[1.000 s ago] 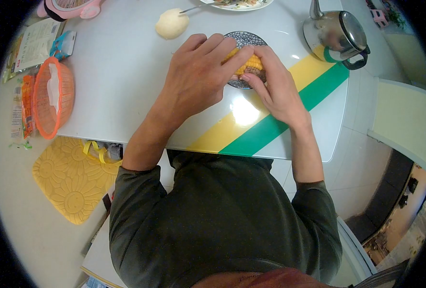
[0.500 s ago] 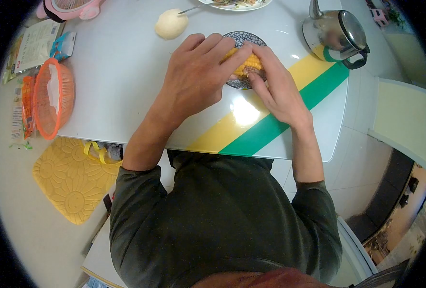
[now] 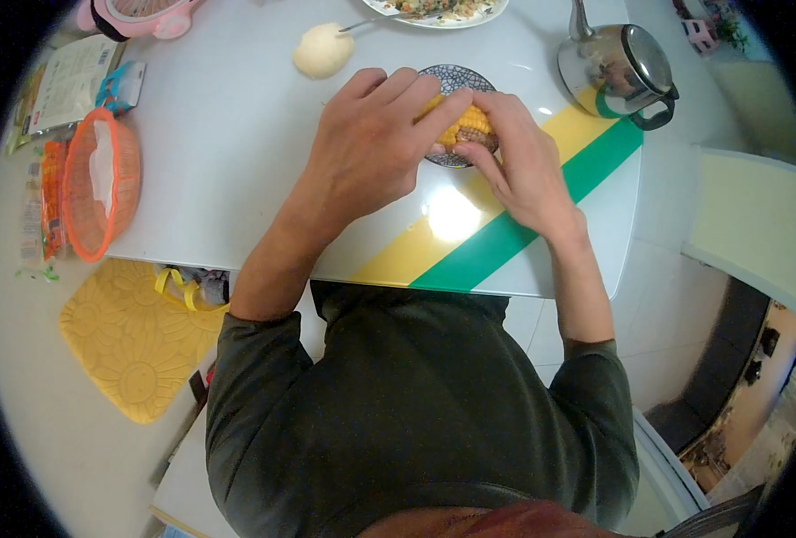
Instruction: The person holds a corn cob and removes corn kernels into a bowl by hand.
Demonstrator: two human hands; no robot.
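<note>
A yellow corn cob (image 3: pixel 471 123) is held between my two hands above a small patterned plate (image 3: pixel 456 75). Part of the cob, low on its near side, is bare of kernels and looks brownish. My left hand (image 3: pixel 375 134) wraps the cob's left end, its fingers curled over the top. My right hand (image 3: pixel 516 152) grips the right end, with the thumb pressed against the bare patch. Both hands cover much of the cob and the plate, so I cannot see whether loose kernels lie beneath.
A pale round bun (image 3: pixel 323 51) lies beyond my left hand, touched by a utensil handle from a food plate (image 3: pixel 443 20). A metal kettle (image 3: pixel 626 72) stands at the right. An orange basket (image 3: pixel 129 184) and food packets (image 3: pixel 73 81) line the left; a pink fan-like object (image 3: pixel 160 20) sits behind.
My right thumb has shifted slightly along the cob, and more of the brownish bare patch shows. Both hands keep their hold; the whole view has shifted a little.
</note>
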